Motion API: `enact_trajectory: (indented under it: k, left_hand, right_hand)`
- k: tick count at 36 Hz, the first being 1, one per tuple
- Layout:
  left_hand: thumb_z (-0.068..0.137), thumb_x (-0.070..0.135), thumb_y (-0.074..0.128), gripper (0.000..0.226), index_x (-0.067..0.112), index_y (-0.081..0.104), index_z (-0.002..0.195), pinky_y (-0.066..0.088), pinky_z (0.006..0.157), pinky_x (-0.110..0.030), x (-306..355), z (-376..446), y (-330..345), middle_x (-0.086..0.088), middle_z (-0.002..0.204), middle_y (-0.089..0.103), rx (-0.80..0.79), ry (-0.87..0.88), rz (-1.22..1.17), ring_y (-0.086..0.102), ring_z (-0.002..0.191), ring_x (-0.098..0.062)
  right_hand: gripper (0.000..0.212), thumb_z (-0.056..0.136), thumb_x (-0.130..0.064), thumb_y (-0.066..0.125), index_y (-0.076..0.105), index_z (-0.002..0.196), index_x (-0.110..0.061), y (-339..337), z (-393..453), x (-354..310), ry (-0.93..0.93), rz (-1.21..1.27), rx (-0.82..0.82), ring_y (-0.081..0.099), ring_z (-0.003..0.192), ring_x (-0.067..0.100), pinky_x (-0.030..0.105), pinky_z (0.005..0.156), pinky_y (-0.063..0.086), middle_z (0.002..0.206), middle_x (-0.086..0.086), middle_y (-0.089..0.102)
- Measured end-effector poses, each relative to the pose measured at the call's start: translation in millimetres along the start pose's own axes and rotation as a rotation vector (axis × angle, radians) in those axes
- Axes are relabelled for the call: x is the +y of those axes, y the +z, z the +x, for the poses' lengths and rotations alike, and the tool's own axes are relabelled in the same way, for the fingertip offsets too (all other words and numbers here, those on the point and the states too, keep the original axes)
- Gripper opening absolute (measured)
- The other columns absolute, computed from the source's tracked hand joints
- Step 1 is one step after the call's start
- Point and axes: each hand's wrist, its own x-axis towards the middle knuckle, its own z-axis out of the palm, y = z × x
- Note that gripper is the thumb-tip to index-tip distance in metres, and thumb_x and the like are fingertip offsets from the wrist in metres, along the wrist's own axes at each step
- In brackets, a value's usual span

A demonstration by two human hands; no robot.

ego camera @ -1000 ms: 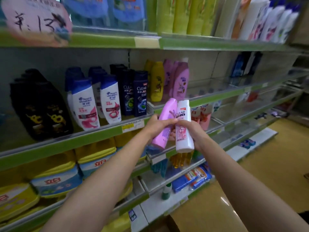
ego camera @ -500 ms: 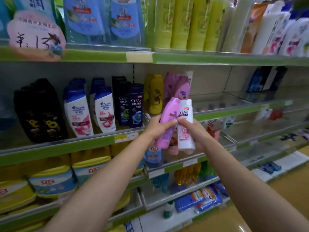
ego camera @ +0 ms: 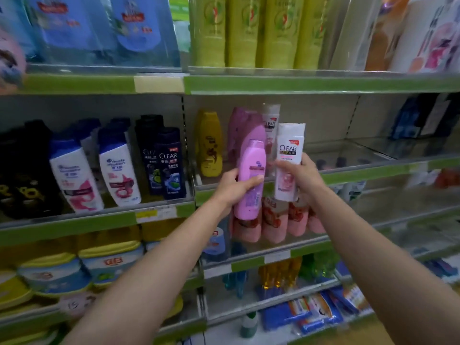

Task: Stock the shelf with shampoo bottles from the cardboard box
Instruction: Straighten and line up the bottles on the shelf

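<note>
Left hand (ego camera: 232, 186) grips pink bottle (ego camera: 250, 180), right hand (ego camera: 302, 174) grips white Clear bottle (ego camera: 288, 161) — both raised higher than before, now apart, level with green-edged shelf (ego camera: 373, 174).

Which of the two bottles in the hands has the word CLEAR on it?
The white plastic bottle with the pink label, held by the right hand. The pink bottle in the left hand shows no such word.

Left hand (ego camera: 232, 189) grips pink bottle (ego camera: 250, 180), right hand (ego camera: 302, 174) grips white CLEAR bottle (ego camera: 288, 160), both upright, apart, raised before green-edged shelf (ego camera: 373, 174) holding yellow bottle (ego camera: 210, 145) and pink ones.
</note>
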Motion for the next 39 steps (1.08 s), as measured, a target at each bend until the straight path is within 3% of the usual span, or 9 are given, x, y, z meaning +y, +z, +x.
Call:
enact_trajectory:
  k: [5,11,18,25,28,31,34,36,39]
  left_hand:
    - [0.082,0.017,0.071,0.016,0.018,0.063,0.096,0.057,0.074,-0.031,5,16,5,-0.002,0.09,0.069,-0.022,0.041,0.013,0.066,0.079,-0.016]
    - [0.082,0.016,0.07,0.011,0.02,0.064,0.09,0.058,0.069,-0.026,16,25,5,0.0,0.086,0.069,-0.035,0.073,0.021,0.066,0.074,-0.012]
    - [0.081,0.016,0.07,0.016,0.019,0.065,0.096,0.057,0.075,-0.03,20,32,0,0.0,0.091,0.069,-0.008,0.1,0.062,0.068,0.08,-0.015]
    - [0.083,0.015,0.069,0.021,0.015,0.062,0.102,0.058,0.071,-0.024,18,32,-7,0.001,0.092,0.068,0.002,0.077,0.082,0.067,0.082,-0.013]
    - [0.083,0.016,0.069,0.02,0.019,0.061,0.101,0.058,0.072,-0.028,16,30,-10,0.0,0.094,0.068,0.006,0.069,0.068,0.067,0.083,-0.014]
    - [0.083,0.017,0.068,0.033,0.018,0.055,0.113,0.056,0.079,-0.035,13,28,-12,-0.003,0.101,0.067,0.005,0.063,0.062,0.067,0.089,-0.018]
    - [0.083,0.018,0.068,0.042,0.021,0.049,0.12,0.053,0.089,-0.047,13,24,-13,-0.012,0.112,0.065,-0.02,0.057,0.031,0.065,0.101,-0.027]
    - [0.083,0.017,0.068,0.04,0.025,0.048,0.118,0.05,0.092,-0.05,13,22,-14,-0.016,0.115,0.063,-0.057,0.057,0.015,0.064,0.105,-0.03]
    - [0.086,0.01,0.062,0.04,0.023,0.045,0.12,0.054,0.087,-0.041,14,21,-14,-0.016,0.109,0.065,-0.127,0.07,-0.003,0.066,0.098,-0.026]
  right_hand:
    - [0.02,0.083,-0.009,0.067,0.055,0.097,-0.017,-18,36,-13,-0.01,-0.027,-0.039,0.062,0.079,0.017,0.03,0.062,0.049,0.091,0.001,0.065]
    - [0.021,0.082,-0.005,0.067,0.055,0.087,-0.021,-14,79,-18,-0.018,0.063,-0.088,0.063,0.072,0.018,0.035,0.068,0.054,0.085,0.003,0.066]
    - [0.037,0.083,0.006,0.059,0.049,0.112,-0.014,6,111,-3,-0.003,0.018,-0.116,0.059,0.073,0.016,0.026,0.056,0.045,0.082,-0.001,0.061]
    - [0.041,0.084,0.007,0.059,0.037,0.11,-0.016,22,130,6,-0.027,0.012,-0.085,0.052,0.068,0.009,0.02,0.049,0.046,0.083,-0.002,0.053]
    - [0.041,0.082,-0.001,0.066,0.036,0.104,-0.016,22,137,11,-0.039,-0.078,-0.047,0.054,0.074,0.017,0.032,0.057,0.049,0.097,0.008,0.057]
    - [0.036,0.08,-0.008,0.07,0.039,0.096,-0.016,19,141,13,-0.019,-0.173,-0.036,0.056,0.079,0.021,0.037,0.064,0.05,0.106,0.014,0.057]
    - [0.037,0.078,-0.015,0.074,0.051,0.106,-0.007,17,138,12,-0.002,-0.261,-0.003,0.062,0.095,0.027,0.039,0.082,0.054,0.111,0.013,0.062]
    - [0.05,0.076,-0.023,0.076,0.055,0.116,0.001,16,133,11,-0.011,-0.37,0.066,0.06,0.106,0.027,0.038,0.092,0.051,0.118,0.013,0.061]
    - [0.078,0.075,-0.036,0.076,0.04,0.132,0.003,13,119,12,0.012,-0.524,0.158,0.045,0.125,0.034,0.047,0.105,0.039,0.136,0.02,0.044]
